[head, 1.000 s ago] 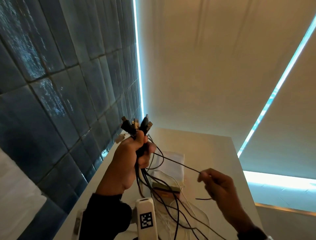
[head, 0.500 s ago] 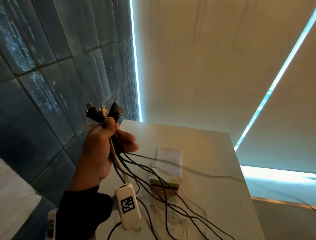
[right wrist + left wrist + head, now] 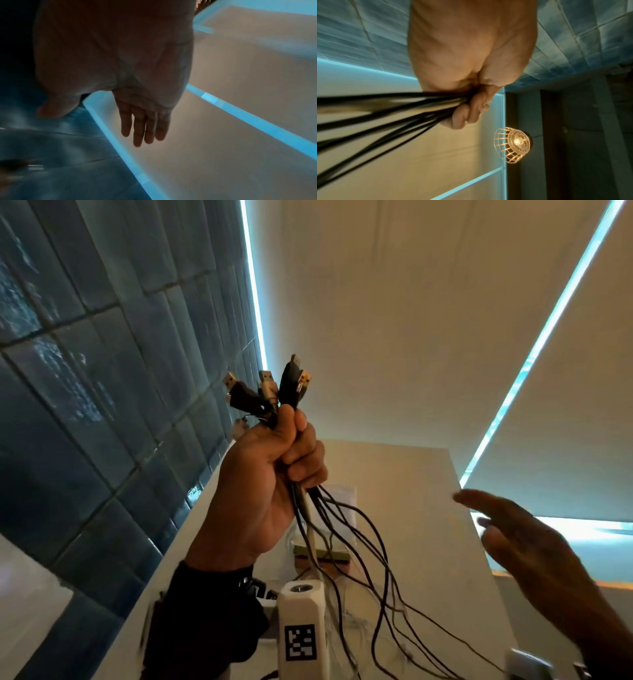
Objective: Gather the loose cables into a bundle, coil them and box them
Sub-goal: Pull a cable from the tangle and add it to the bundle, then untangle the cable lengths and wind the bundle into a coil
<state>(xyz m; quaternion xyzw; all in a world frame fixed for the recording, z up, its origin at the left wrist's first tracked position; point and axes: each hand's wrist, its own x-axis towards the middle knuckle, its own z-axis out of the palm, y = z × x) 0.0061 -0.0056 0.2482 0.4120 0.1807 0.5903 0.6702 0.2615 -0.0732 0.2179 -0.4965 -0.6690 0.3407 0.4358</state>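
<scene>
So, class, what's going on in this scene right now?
A person is gathering cables. The left hand grips the cables in a bunch near their plugs, held up above the white table. The loose ends trail down uncoiled. The right hand is open and holds nothing.

left hand [image 3: 263, 484] raised over the table [image 3: 421, 542], cables [image 3: 346, 542] in its fist. plugs [image 3: 270, 390] stick out above the fist, strands hang below it down to the table. clear box [image 3: 339, 508] on the table just below and behind the fist. right hand [image 3: 534, 556] off to its right, well apart from the strands.
</scene>
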